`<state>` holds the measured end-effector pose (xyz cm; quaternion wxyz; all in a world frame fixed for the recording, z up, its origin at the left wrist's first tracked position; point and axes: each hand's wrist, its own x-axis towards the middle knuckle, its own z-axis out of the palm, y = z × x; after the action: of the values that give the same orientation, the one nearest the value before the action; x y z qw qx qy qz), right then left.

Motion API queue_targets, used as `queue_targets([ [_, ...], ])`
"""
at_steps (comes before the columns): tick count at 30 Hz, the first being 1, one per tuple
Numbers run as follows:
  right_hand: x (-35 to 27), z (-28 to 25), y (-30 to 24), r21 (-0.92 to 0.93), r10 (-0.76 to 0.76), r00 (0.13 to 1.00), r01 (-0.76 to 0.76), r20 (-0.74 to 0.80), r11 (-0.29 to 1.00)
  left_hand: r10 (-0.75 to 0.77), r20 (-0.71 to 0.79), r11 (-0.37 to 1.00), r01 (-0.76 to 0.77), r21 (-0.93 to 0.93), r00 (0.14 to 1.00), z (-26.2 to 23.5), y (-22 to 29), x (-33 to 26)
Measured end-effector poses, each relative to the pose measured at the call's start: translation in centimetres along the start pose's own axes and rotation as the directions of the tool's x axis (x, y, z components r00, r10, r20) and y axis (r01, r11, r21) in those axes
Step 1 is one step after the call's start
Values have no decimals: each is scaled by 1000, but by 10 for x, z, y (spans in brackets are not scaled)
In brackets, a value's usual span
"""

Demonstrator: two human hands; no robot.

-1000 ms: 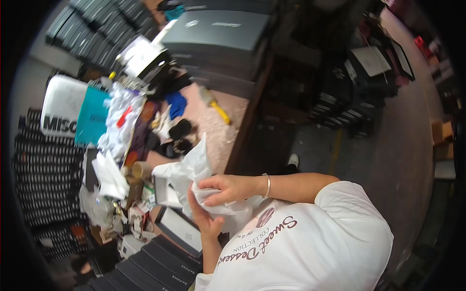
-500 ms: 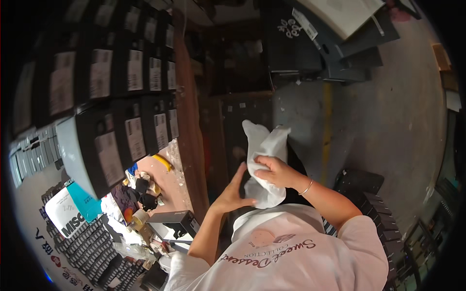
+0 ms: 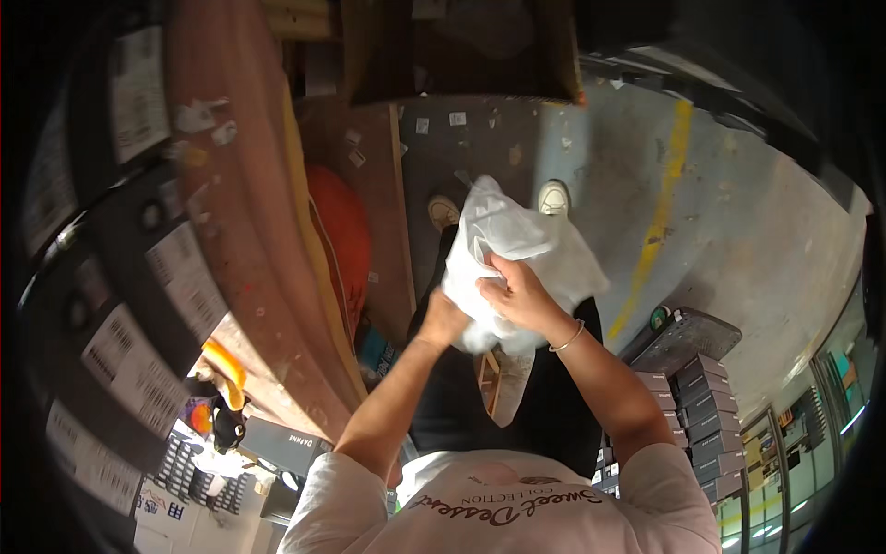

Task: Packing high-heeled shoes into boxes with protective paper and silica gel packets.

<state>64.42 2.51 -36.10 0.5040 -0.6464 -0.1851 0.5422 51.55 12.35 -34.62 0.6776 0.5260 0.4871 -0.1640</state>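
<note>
A crumpled, thin white sheet (image 3: 503, 235) hangs over my lap, puffed and folded; whether it is wrapping paper or a soft bag I cannot tell. My right hand (image 3: 523, 294) is closed on its near part, with thumb and forefinger pinching a fold. On the other side, my left hand (image 3: 445, 319) touches the sheet's lower left edge. The fingers of that hand are hidden behind the sheet, as is anything that might be wrapped inside.
Stacked dark boxes with white labels (image 3: 138, 360) rise at the left beside a pinkish worktable edge (image 3: 245, 185). An open carton (image 3: 461, 88) stands ahead. At the right are stacked grey boxes (image 3: 711, 415) and a dark seat (image 3: 688, 337); a yellow line (image 3: 660, 222) crosses the floor.
The view has tilted down, showing my legs and shoes. My left hand has come from apart to the sheet's underside, and the sheet has spread wider to the right.
</note>
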Motion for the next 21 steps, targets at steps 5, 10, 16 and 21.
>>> queue_targets([
  [5,37,28,73,-165,-21,999,16,-25,986,-35,138,940,-14,341,990,-82,-37,69],
  [10,56,34,127,-333,-6,984,65,177,941,70,-139,976,-39,213,988,-154,-29,137],
  [16,104,7,96,-338,-20,924,160,382,927,127,-824,779,-570,-261,552,-241,45,219],
  [21,149,-14,58,-393,-24,831,288,555,873,85,-962,695,-707,-130,261,-303,76,241],
])
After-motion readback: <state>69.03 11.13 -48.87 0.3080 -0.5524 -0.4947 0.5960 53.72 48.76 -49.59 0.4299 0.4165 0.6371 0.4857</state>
